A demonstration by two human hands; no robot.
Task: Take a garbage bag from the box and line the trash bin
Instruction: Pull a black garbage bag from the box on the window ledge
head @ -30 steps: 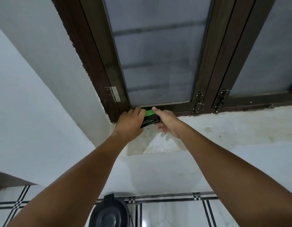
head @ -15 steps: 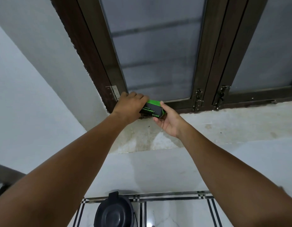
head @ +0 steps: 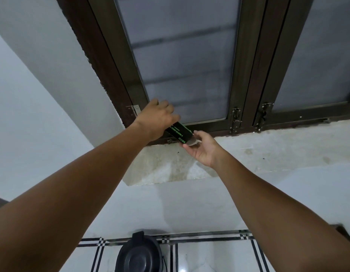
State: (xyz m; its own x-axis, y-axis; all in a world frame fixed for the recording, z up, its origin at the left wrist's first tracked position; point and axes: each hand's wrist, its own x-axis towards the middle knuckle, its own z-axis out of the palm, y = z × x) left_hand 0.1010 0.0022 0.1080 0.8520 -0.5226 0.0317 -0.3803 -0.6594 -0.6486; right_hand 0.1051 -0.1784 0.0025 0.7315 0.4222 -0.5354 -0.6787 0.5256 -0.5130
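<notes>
The left hand (head: 157,119) is clenched around the upper end of the garbage bag box (head: 179,132), knuckles toward the camera, holding it tilted just above the window sill (head: 268,142). The right hand (head: 201,147) is cupped palm-up under the box's lower end, fingers loosely curled and pinching a pale bit of bag (head: 192,141) showing there. Both forearms reach up toward the sill. The box is black with green lettering. The black trash bin (head: 139,256) stands on the floor far below the sill.
</notes>
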